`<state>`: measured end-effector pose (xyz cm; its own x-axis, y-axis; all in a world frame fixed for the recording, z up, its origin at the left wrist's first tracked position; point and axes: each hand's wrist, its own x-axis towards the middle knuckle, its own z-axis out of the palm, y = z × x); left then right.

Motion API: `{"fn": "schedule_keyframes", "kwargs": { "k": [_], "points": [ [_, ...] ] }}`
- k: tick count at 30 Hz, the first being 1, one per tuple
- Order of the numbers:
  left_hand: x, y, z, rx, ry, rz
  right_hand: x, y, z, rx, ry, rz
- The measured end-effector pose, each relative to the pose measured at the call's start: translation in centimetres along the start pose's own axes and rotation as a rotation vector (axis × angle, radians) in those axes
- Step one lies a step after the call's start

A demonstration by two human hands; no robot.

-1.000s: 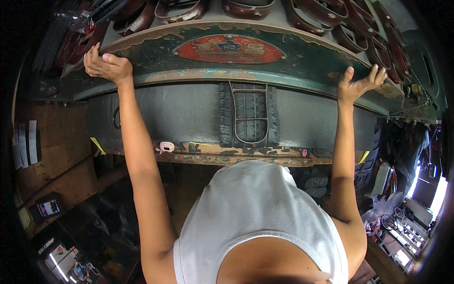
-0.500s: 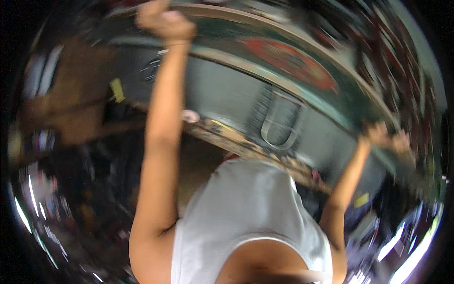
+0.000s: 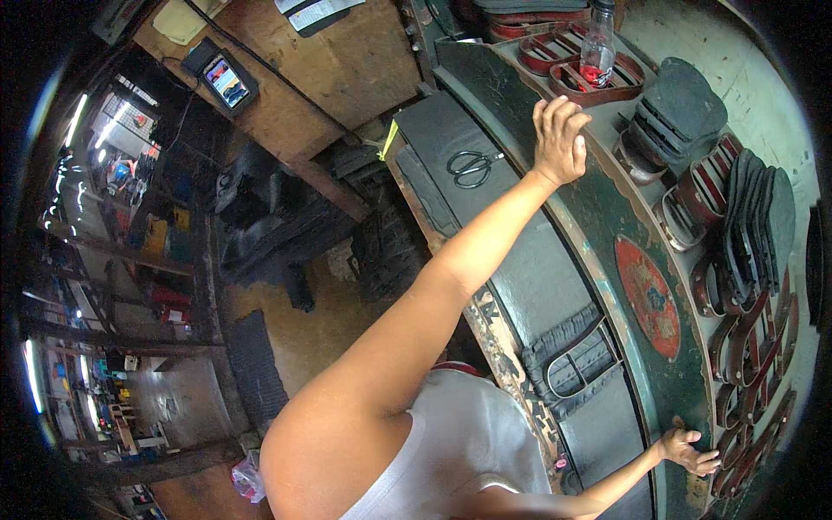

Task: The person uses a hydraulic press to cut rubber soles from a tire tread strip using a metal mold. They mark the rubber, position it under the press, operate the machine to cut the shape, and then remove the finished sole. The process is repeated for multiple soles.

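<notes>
My left hand (image 3: 562, 143) rests at the top edge of a long green machine beam (image 3: 594, 195), its fingers loosely bent and apart, holding nothing. Farther along the same edge lies my right hand (image 3: 689, 451), fingers spread and also holding nothing. Below the beam, on a grey-black bed (image 3: 529, 251), a sole-shaped cutting die (image 3: 579, 367) sits on a dark, ridged piece of sheet (image 3: 555, 345). Black-handled scissors (image 3: 471, 170) lie on the bed near my left forearm.
Brown sole-shaped dies (image 3: 745, 342), stacked black soles (image 3: 752, 230) and a glass bottle (image 3: 598, 48) stand on the ledge behind the beam. A phone (image 3: 227, 80) lies on a wooden board at the upper left. A red emblem (image 3: 647, 297) marks the beam.
The view has turned and become sharp. Both hands remain at the beam's upper edge. The die still lies on the bed.
</notes>
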<state>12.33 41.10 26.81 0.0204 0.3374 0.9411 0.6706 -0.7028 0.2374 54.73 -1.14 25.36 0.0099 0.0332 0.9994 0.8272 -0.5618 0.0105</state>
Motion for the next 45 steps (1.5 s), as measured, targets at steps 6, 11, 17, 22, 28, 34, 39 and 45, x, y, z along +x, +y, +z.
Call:
{"fn": "schedule_keyframes", "kwargs": {
  "k": [6, 11, 17, 22, 28, 34, 39, 45],
  "points": [
    [0.1, 0.1, -0.2, 0.01, -0.009, -0.004, 0.1, 0.0, -0.2, -0.01, -0.004, -0.015],
    [0.1, 0.2, -0.3, 0.012, -0.005, -0.012, -0.2, 0.3, -0.2, 0.013, -0.004, -0.02],
    [0.4, 0.1, -0.6, 0.037, 0.025, 0.079, -0.6, 1.1, -0.1, 0.039, -0.008, 0.016],
    [0.5, 0.3, -0.4, -0.01, 0.081, 0.049, -0.5, -3.1, 0.8, 0.056, 0.015, 0.009],
    [-1.2, 0.3, 0.8, 0.023, -0.093, -0.051, -0.8, -7.6, 1.8, 0.22, 0.028, 0.078],
    [-0.4, 0.8, -0.2, 0.047, 0.017, 0.023, -1.6, -9.2, 3.8, 0.467, 0.078, 0.162],
    [0.9, 1.5, -2.3, 0.037, -0.092, -0.059, -0.9, -4.9, 2.3, 0.414, 0.012, 0.062],
    [1.7, 0.0, -1.3, -0.243, 0.085, 0.021, -2.4, 1.5, -2.0, -0.064, -0.198, -0.019]
  ]
}}
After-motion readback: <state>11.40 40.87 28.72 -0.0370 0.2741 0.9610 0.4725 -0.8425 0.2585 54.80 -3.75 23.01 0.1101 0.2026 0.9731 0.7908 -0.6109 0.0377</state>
